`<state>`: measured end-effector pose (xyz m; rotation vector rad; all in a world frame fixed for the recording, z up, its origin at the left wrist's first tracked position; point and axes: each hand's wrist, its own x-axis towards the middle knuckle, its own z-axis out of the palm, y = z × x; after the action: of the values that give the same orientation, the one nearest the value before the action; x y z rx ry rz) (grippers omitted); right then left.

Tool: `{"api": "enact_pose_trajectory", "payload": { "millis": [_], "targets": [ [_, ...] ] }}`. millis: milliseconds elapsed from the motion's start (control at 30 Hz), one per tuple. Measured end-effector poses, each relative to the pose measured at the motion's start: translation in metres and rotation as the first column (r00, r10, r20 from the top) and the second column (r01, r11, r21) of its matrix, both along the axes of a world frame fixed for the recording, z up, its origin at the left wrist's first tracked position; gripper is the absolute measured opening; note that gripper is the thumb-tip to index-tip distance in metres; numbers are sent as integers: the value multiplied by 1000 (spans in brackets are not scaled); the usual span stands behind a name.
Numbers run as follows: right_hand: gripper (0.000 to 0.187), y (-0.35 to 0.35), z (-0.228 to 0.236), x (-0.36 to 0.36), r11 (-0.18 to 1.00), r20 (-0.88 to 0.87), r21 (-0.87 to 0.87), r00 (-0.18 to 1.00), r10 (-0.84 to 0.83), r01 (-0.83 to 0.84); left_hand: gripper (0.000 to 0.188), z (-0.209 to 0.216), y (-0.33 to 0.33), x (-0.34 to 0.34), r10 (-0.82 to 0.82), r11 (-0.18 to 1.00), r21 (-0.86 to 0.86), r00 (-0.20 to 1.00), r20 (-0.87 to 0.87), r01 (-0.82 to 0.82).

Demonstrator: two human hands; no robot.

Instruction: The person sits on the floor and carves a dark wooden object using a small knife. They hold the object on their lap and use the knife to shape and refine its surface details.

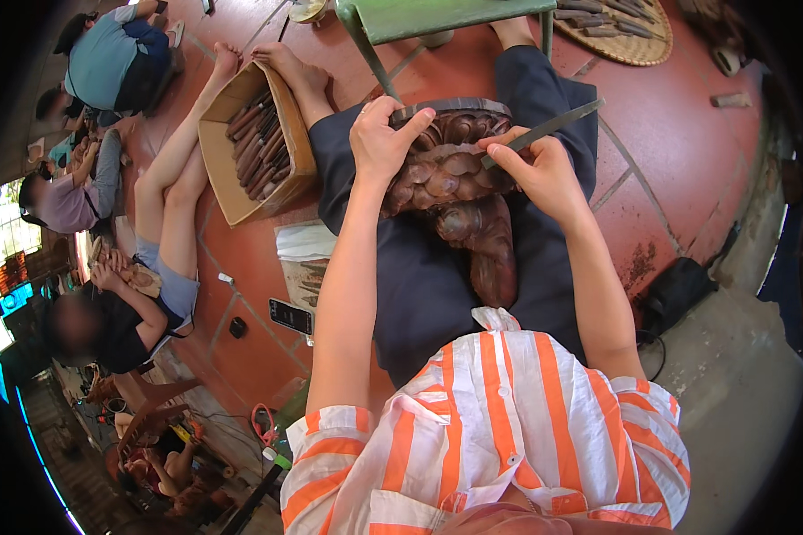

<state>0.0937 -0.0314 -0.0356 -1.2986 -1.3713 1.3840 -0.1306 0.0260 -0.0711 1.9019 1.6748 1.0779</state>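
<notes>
A dark brown wooden carving (pixel 459 183) with rounded, overlapping relief rests between my legs, its lower part tapering toward me. My left hand (pixel 384 143) grips the left end of its flat far rim, thumb laid over the edge. In my right hand (pixel 540 174) is a long, flat grey file (pixel 558 123), pinched near its lower end. The file slants up to the right, and its lower end is by the right side of the carving. Whether its tip touches the wood, I cannot tell.
Left of my legs stands a cardboard box (pixel 219 156) of wooden-handled tools. A green stool (pixel 446 20) is ahead, with a woven tray (pixel 642 45) of tools at far right. A phone (pixel 291 316) lies by a white cloth (pixel 303 241). Several people sit at left, one (pixel 125 312) close by.
</notes>
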Motion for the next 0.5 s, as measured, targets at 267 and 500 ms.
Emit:
{"api": "enact_pose_trajectory", "payload": {
  "millis": [267,500],
  "targets": [
    [22,-2,1,-14,996,58,85,998,25,-29,43,-1,0,5,10,999,32,999,-37,-8],
    [22,18,11,-26,934,213,209,946,245,-289,40,5,-1,4,-7,998,62,991,-131,15]
  ]
}}
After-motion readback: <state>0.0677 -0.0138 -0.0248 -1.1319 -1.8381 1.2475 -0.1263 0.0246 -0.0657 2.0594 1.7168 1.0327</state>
